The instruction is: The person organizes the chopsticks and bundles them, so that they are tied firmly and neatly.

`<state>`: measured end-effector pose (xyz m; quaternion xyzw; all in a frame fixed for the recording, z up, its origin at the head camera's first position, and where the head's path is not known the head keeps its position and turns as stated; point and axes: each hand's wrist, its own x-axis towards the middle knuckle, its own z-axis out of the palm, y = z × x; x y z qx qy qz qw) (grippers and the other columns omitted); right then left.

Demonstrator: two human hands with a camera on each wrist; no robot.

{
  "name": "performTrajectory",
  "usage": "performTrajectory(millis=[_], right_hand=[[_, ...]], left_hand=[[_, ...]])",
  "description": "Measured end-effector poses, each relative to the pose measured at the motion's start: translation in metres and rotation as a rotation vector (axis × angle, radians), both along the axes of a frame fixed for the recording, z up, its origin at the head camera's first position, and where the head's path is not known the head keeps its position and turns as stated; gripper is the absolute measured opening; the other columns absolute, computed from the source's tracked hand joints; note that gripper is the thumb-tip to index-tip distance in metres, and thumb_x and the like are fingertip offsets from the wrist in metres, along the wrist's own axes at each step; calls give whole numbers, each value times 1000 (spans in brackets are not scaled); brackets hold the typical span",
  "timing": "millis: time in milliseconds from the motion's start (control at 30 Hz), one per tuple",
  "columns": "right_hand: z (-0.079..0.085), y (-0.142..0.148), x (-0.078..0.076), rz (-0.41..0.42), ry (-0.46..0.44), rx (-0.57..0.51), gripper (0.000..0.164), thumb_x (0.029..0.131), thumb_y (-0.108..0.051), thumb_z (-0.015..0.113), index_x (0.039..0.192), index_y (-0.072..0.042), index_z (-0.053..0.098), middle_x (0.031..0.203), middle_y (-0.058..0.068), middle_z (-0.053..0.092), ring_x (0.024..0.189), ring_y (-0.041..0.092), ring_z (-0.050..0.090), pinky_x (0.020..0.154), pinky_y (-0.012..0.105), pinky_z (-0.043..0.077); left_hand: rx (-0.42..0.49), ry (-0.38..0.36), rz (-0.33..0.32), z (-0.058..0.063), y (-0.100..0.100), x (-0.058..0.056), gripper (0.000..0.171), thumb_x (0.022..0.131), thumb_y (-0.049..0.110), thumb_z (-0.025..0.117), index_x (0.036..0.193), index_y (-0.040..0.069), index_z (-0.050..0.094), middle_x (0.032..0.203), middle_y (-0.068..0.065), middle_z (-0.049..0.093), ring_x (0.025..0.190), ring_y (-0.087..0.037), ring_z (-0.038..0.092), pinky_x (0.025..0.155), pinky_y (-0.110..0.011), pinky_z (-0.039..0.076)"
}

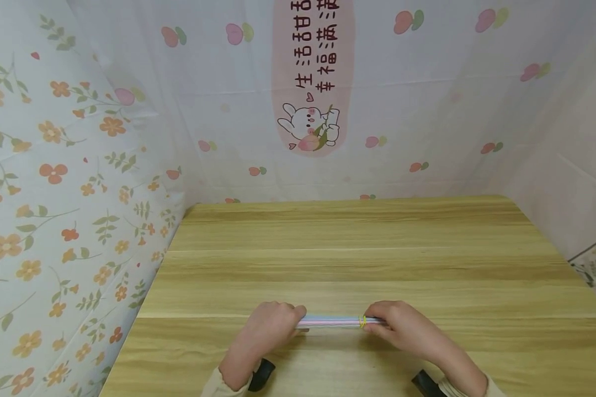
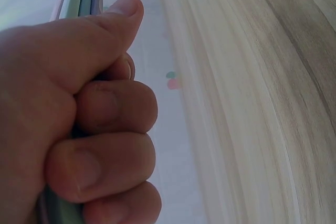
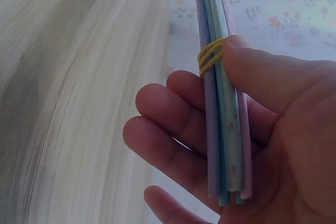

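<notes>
A bundle of slim pastel pencils (image 1: 328, 321) in blue, pink, green and lilac lies level between both hands, low over the table. Toward its right end a yellow rubber band (image 3: 210, 56) is wound round it in several loops. My left hand (image 1: 274, 325) grips the left end, fingers curled round it in the left wrist view, hiding that part. My right hand (image 1: 399, 325) holds the banded end: the thumb presses beside the band and the fingers lie behind the pencils. In the right wrist view, the pencils' flat ends stick out over the palm, slightly uneven.
A wood-grain table (image 1: 347, 248) spreads under the hands. Behind it hangs a white curtain (image 1: 218, 110) with a rabbit print, and a floral cloth (image 1: 54, 220) hangs on the left. Black wrist straps (image 1: 261, 375) show at both sleeves.
</notes>
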<state>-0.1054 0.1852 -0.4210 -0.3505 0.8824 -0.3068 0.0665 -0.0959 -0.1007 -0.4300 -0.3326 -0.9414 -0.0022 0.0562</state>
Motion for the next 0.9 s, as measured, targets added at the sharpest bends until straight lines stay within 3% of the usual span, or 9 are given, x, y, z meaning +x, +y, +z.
performTrajectory(millis=[200,600,900], right_hand=[[1,-2,-1,16,-21,16,10,92,-27,62,88,-18,64,80,-13,59,67,-5,45,59,19,43],[1,-5,-1,24,47,32,10,86,-20,68,80,-18,61,73,-18,51,63,-6,40,57,16,39],[-2,-6,-4,44,74,5,12,84,-20,70,77,-17,61,70,-17,50,61,-7,36,54,15,37]], left_hand=[[-5,3,-6,0,0,0,27,85,39,68,76,16,56,59,8,52,48,-2,35,42,-20,32],[-15,-6,-8,-1,2,-1,26,85,40,69,79,17,58,62,7,58,48,-2,37,42,-20,34],[-31,21,-7,-2,3,-1,28,83,40,71,77,17,56,59,8,53,48,-2,35,41,-20,32]])
